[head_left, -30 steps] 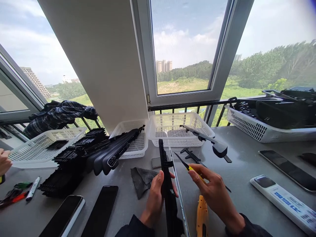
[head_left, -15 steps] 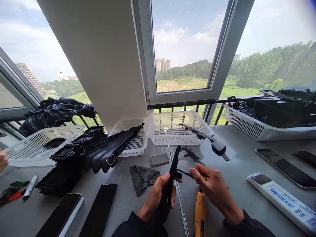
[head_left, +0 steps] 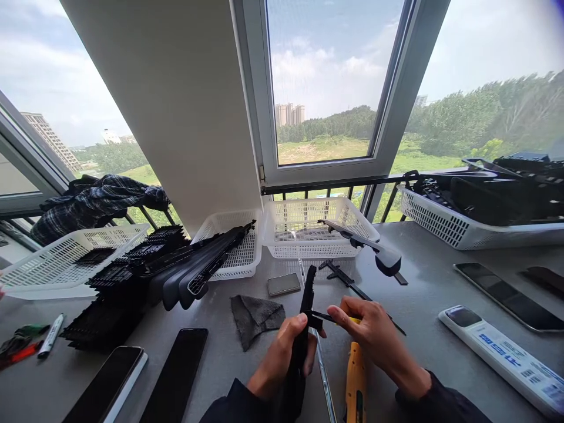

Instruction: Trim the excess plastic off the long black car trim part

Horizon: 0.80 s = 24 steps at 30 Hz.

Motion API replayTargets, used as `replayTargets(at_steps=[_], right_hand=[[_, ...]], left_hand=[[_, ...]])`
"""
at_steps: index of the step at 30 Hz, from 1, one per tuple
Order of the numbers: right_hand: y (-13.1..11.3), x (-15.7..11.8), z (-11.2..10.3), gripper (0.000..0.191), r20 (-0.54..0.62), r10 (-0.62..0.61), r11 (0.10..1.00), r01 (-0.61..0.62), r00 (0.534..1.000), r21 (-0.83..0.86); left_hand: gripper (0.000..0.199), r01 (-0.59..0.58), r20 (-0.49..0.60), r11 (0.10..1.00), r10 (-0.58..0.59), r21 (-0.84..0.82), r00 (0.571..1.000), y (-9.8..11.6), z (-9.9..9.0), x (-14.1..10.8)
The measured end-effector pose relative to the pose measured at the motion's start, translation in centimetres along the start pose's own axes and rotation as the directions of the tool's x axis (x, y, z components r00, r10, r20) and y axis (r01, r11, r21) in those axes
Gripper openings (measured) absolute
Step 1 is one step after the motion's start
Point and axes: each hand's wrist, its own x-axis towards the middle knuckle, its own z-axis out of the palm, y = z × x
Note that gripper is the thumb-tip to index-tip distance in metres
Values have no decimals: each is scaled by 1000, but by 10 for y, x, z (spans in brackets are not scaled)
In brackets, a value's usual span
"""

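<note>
My left hand [head_left: 282,355] is wrapped round a long, narrow black plastic part [head_left: 307,299], held upright and tilted, its lower end running down past my wrist. My right hand [head_left: 372,332] pinches a thin tool [head_left: 325,316] with a dark, slender shaft and a bit of yellow at its handle. The tool's tip meets a small tab on the side of the black part, just by my left thumb. Most of the handle is hidden in my fingers, so its exact kind does not show. Below my right hand lies a yellow-orange tool body [head_left: 356,382].
A black caliper [head_left: 346,281], a grey cloth [head_left: 255,314] and a metal strip [head_left: 324,370] lie close by. White baskets [head_left: 312,251] line the back. Stacked black parts [head_left: 106,317] stand left; a phone [head_left: 176,376] is in front. A labelled white device [head_left: 502,352] lies right.
My right hand and the thin tool have shifted slightly left. The black part has dropped slightly in view. A person's hand at the far left edge has almost left view.
</note>
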Motion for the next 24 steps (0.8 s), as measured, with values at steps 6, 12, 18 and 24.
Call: replayTargets(at_steps=[6, 12, 18, 24], right_hand=[[6, 1, -3, 69, -98, 46, 999, -46, 994, 5], [9, 6, -15, 67, -255, 79, 997, -75, 964, 26], [11, 8, -21, 67, -326, 108, 994, -105, 939, 27], [7, 6, -16, 66, -289, 87, 996, -79, 953, 38]], left_hand=[[62, 15, 44, 999, -17, 45, 999, -1, 4, -1], [62, 46, 86, 995, -54, 85, 995, -2, 5, -1], [63, 57, 87, 995, -64, 85, 994, 2, 8, -3], [64, 63, 62, 996, -67, 69, 996, 4, 9, -4]])
